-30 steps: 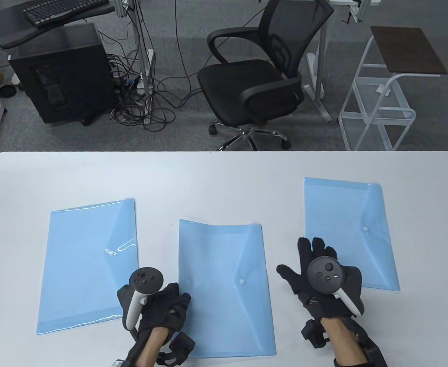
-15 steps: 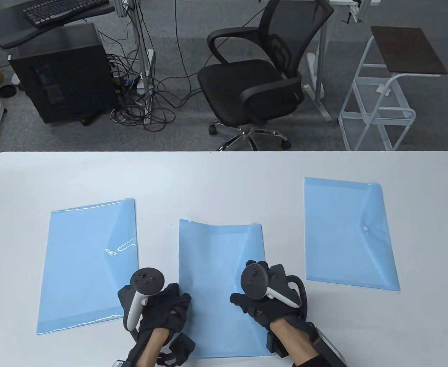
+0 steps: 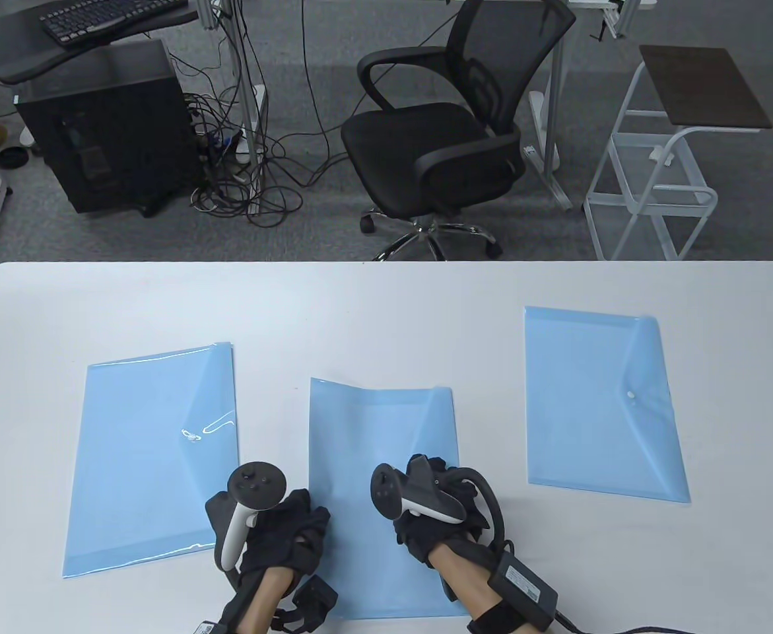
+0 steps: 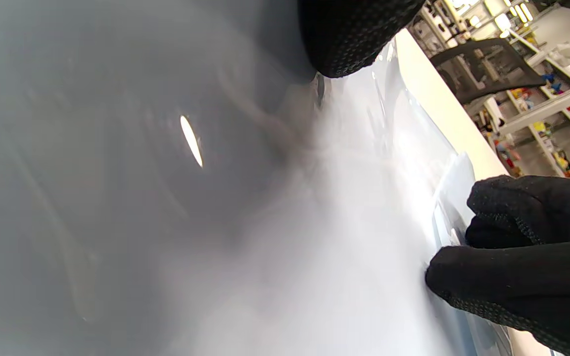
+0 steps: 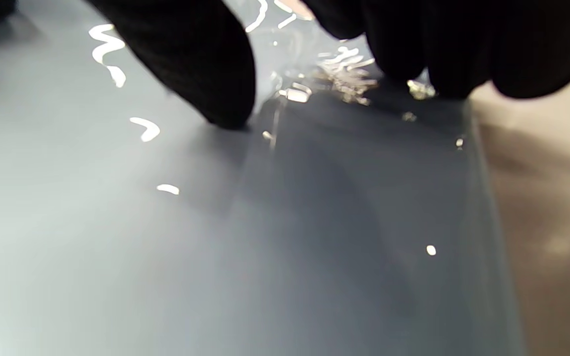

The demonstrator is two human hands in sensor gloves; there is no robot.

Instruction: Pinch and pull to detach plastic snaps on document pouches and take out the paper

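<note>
On the white table [image 3: 386, 310] lie three blue pouches, both hands' fingers curled on the middle pouch [image 3: 373, 436].

Lying on one table [image 3: 386, 310]: three pouches [image 3: 152, 456] [image 3: 379, 449] [image 3: 601, 403]; working: two hands [image 3: 280, 535] [image 3: 436, 522]; standing beyond: one chair [image 3: 439, 145]

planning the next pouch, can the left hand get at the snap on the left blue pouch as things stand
Probably yes: the white snap on the left blue plastic pouch lies uncovered just beyond the left hand, which rests at the middle blue pouch edge.
</note>
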